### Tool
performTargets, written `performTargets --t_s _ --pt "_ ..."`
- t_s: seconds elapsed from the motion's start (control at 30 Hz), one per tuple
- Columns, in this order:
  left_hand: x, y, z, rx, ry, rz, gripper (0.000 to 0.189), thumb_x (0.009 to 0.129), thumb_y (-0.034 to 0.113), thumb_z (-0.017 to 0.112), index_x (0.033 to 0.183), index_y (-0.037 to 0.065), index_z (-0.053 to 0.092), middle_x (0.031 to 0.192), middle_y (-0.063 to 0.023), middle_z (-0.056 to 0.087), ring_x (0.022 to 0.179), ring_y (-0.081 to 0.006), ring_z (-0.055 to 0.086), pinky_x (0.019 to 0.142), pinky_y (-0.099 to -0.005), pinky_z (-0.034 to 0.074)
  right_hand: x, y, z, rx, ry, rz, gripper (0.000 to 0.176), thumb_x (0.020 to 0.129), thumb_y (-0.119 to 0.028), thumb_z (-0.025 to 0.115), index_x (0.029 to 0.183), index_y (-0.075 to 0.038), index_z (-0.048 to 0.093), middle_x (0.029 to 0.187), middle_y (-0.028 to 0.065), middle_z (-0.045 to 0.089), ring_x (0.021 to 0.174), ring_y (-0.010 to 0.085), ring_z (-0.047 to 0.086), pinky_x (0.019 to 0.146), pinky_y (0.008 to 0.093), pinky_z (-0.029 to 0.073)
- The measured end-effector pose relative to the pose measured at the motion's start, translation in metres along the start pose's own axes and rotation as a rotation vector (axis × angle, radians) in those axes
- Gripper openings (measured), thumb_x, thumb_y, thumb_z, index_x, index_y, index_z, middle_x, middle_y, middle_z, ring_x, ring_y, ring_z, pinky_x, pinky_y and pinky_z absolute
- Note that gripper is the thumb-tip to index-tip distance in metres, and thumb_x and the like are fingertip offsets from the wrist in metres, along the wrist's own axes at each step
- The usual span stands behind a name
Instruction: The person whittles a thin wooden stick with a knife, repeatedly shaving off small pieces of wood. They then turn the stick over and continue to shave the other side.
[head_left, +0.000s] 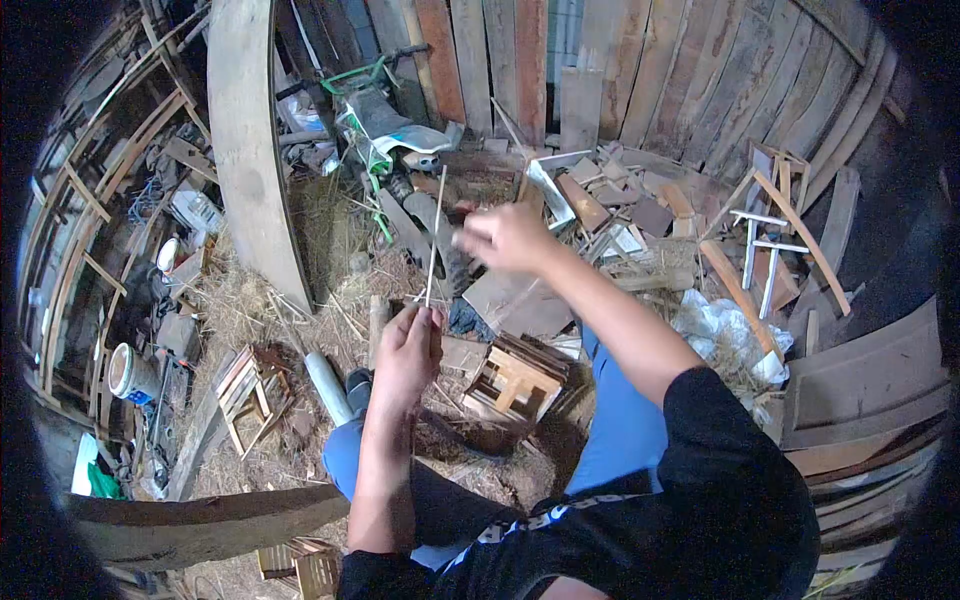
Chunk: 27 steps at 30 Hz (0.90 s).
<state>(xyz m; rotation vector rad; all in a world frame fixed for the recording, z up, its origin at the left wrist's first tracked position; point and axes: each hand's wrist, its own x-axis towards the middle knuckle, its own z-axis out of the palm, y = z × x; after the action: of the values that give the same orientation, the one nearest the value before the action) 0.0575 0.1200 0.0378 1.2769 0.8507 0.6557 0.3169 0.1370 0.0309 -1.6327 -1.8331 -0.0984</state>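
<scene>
My left hand (pixel 408 350) is closed round the lower end of a thin, pale wooden stick (pixel 436 235), which points upward. To the right of the stick, my right hand (pixel 505 238) is raised and apart from it. Its fingers are blurred by motion, so I cannot make out whether anything is in them. Below both hands, between my legs, sits a small slatted wooden structure (pixel 515 380) resembling a little crate or house. A second slatted wooden frame (pixel 252 395) lies on the straw to the left.
A green and white dirt bike (pixel 385 130) leans near the plank wall (pixel 690 80). Wood scraps (pixel 640 200) and a plastic bag (pixel 725 335) lie at right. A white bucket (pixel 130 372), a grey pipe (pixel 328 388) and a tall board (pixel 250 150) are at left.
</scene>
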Motion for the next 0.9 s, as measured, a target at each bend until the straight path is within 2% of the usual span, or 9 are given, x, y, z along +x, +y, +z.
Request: performTargets --t_s 0.03,0.07,0.2,0.33,0.43,0.47,0.6,0.73,0.9 --pt "-0.001 0.000 0.001 0.007 0.015 0.001 0.026 0.111 0.026 0.047 0.093 0.011 0.056 0.061 0.0083 0.041 0.046 -0.0038 0.035 0.040 -0.0239 0.026 0.005 0.006 -0.003 0.018 -0.038 0.115 0.054 0.097 -0.057 0.059 0.070 -0.010 0.066 0.062 0.0173 0.064 0.063 0.0400 0.068 0.061 0.0526 0.052" --pt "-0.001 0.000 -0.001 -0.044 -0.029 -0.005 0.026 0.111 0.027 0.047 0.093 0.010 0.057 0.061 0.0082 0.042 0.045 -0.0040 0.035 0.040 -0.0237 0.026 0.007 0.019 0.004 0.024 0.033 0.107 0.053 0.097 -0.055 0.061 0.069 -0.011 0.065 0.061 0.0166 0.064 0.063 0.0388 0.068 0.061 0.0518 0.053" --pt "-0.004 0.003 -0.001 -0.030 -0.079 -0.006 0.026 0.112 0.026 0.046 0.095 0.010 0.057 0.062 0.0079 0.043 0.046 -0.0040 0.035 0.041 -0.0234 0.025 -0.017 -0.026 0.000 0.039 0.037 -0.262 0.050 0.096 -0.053 0.062 0.068 -0.012 0.065 0.061 0.0157 0.064 0.061 0.0394 0.068 0.059 0.0524 0.053" --pt "0.007 -0.002 -0.001 0.055 0.022 0.064 0.025 0.112 0.022 0.046 0.095 0.008 0.057 0.065 0.0082 0.044 0.052 -0.0026 0.036 0.046 -0.0223 0.027 -0.001 -0.013 0.001 -0.111 -0.007 -0.124 0.048 0.095 -0.053 0.063 0.069 -0.012 0.065 0.061 0.0155 0.065 0.060 0.0401 0.067 0.058 0.0520 0.053" --pt "0.008 -0.004 0.001 0.000 0.008 0.071 0.026 0.112 0.022 0.046 0.094 0.007 0.058 0.065 0.0081 0.044 0.053 -0.0026 0.037 0.047 -0.0224 0.027 -0.014 -0.034 0.007 -0.018 -0.031 -0.205 0.050 0.095 -0.055 0.062 0.069 -0.012 0.065 0.063 0.0160 0.066 0.062 0.0397 0.069 0.058 0.0520 0.054" --pt "0.008 -0.006 0.002 0.023 0.020 0.128 0.026 0.112 0.022 0.047 0.095 0.006 0.058 0.065 0.0083 0.043 0.053 -0.0028 0.036 0.047 -0.0224 0.026 -0.013 -0.031 0.006 -0.023 -0.017 -0.227 0.050 0.096 -0.054 0.060 0.069 -0.012 0.065 0.065 0.0171 0.067 0.063 0.0400 0.069 0.059 0.0519 0.055" --pt "0.004 0.004 -0.002 0.133 0.045 0.108 0.024 0.111 0.020 0.047 0.096 0.005 0.059 0.065 0.0079 0.043 0.052 -0.0028 0.036 0.046 -0.0229 0.026 0.013 0.007 -0.002 -0.054 0.041 0.098 0.049 0.096 -0.054 0.061 0.072 -0.011 0.066 0.065 0.0169 0.067 0.064 0.0407 0.069 0.060 0.0521 0.055" --pt "0.000 0.001 0.002 0.196 0.026 0.114 0.023 0.111 0.018 0.048 0.096 0.006 0.059 0.066 0.0085 0.043 0.053 -0.0017 0.037 0.047 -0.0222 0.027 -0.009 -0.027 -0.001 0.002 0.043 -0.224 0.050 0.095 -0.055 0.061 0.070 -0.012 0.066 0.063 0.0148 0.066 0.064 0.0400 0.069 0.059 0.0518 0.054" --pt "0.008 -0.004 -0.004 0.146 0.087 0.140 0.022 0.110 0.019 0.049 0.097 0.005 0.059 0.066 0.0084 0.044 0.054 -0.0015 0.037 0.048 -0.0210 0.028 0.006 -0.009 0.010 -0.087 -0.009 -0.117 0.050 0.096 -0.055 0.061 0.070 -0.013 0.063 0.061 0.0150 0.064 0.061 0.0394 0.068 0.057 0.0518 0.053"
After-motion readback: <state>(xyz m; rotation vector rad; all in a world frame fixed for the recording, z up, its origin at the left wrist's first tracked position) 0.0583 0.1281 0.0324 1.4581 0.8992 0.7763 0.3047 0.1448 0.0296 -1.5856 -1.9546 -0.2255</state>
